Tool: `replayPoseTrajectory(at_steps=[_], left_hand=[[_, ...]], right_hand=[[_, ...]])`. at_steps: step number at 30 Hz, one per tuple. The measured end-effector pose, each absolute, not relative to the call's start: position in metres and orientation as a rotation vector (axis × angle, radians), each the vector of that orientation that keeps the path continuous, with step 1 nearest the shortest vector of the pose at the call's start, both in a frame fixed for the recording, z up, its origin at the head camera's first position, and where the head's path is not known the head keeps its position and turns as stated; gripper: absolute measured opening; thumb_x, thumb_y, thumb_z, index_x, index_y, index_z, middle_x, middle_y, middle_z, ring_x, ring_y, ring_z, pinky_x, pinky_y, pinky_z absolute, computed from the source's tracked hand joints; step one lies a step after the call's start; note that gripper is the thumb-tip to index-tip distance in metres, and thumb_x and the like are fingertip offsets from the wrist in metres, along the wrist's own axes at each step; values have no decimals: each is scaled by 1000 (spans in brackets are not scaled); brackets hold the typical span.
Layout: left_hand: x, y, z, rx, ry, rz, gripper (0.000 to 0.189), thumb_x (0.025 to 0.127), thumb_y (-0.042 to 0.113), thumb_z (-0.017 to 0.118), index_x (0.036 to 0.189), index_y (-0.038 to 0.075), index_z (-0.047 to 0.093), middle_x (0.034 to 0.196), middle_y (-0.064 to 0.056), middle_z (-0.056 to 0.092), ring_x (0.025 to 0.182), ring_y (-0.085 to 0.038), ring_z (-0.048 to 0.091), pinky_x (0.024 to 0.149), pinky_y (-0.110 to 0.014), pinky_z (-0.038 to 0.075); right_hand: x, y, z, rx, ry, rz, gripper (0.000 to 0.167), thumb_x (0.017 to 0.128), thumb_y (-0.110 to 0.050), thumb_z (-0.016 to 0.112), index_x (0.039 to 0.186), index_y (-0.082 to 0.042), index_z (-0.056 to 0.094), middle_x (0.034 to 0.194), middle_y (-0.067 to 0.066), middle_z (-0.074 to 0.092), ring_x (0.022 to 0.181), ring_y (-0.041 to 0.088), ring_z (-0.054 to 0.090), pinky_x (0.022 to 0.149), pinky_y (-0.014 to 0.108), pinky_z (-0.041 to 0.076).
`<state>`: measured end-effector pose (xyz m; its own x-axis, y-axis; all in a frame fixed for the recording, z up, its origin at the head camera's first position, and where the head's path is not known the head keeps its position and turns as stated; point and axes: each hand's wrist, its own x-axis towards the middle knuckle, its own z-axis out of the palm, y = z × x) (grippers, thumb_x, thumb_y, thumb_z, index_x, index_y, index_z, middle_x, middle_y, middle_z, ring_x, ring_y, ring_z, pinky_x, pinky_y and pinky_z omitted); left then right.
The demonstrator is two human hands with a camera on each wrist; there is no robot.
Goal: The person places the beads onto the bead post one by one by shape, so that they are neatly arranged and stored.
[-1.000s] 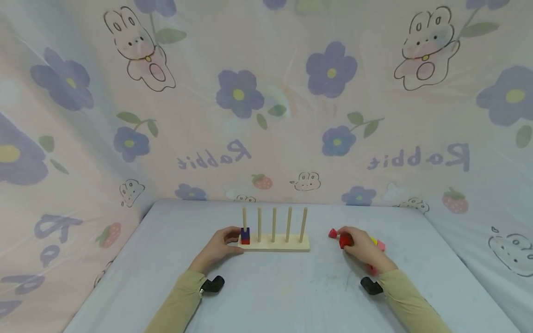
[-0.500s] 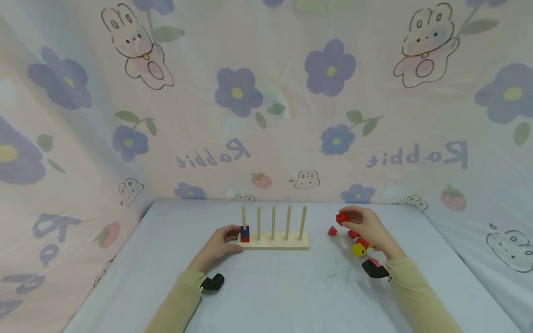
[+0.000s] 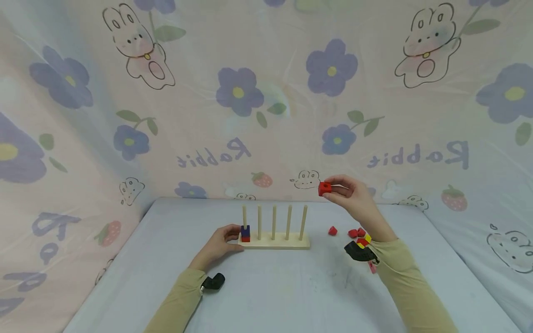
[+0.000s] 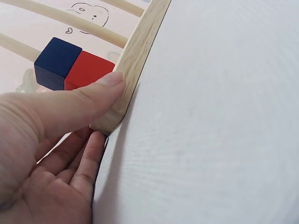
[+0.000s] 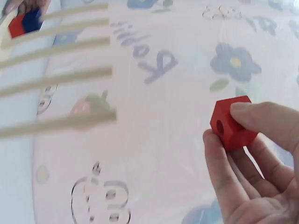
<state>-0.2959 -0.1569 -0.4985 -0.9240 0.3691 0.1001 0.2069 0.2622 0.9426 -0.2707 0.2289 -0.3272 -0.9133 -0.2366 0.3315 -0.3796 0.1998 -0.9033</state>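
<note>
My right hand (image 3: 354, 199) holds up a red block (image 3: 325, 188) with a hole through it, above and right of the wooden peg stand (image 3: 272, 244). In the right wrist view the block is many-sided, pinched between thumb and fingers. At the stand's left end, my left hand (image 3: 220, 240) grips the base, its thumb on the front edge in the left wrist view. The leftmost peg carries a blue block (image 4: 58, 60) on top of a red block (image 4: 91, 70). The other pegs are bare.
Right of the stand lie a small red block (image 3: 332, 231), more red blocks (image 3: 353, 233) and a yellow-and-red cluster (image 3: 364, 241). A pink block (image 3: 372, 267) is partly hidden by the right wrist camera (image 3: 359, 252). Behind the table hangs a patterned cloth (image 3: 283, 138).
My right hand has lifted the red block off the pile, raising it up and to the left. The left hand has stayed on the stand.
</note>
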Motion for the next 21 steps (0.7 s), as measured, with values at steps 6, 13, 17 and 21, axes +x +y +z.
replayPoseTrajectory(at_steps=[6,13,17,21], left_hand=[[-292,-156,-495,519,2357,1767,60,73,-2,80,127,-3,53,126,-18,56,116,-34,54,100,-44,44],[-284,-154,-482,557,2337,1777,57,76,-8,75,127,-8,51,126,-23,54,116,-39,53,100,-47,43],[-289,-155,-489,542,2339,1778,57,75,-8,76,127,-7,52,127,-22,54,115,-37,54,100,-46,44],[-296,-157,-501,543,2366,1766,58,75,-4,78,127,-2,53,127,-18,55,115,-34,54,100,-45,44]], right_hand=[[-276,182,-319,784,-2200,1933,38,85,1,70,119,4,56,118,17,58,101,21,65,86,30,54],[-282,123,-334,849,-2177,1940,35,85,1,70,118,0,59,114,16,62,102,27,64,85,32,54],[-283,93,-343,893,-2172,1946,36,85,2,69,120,2,58,114,15,63,102,27,64,88,33,53],[-277,70,-344,958,-2154,1912,35,85,5,67,119,8,57,113,21,63,104,34,61,95,43,48]])
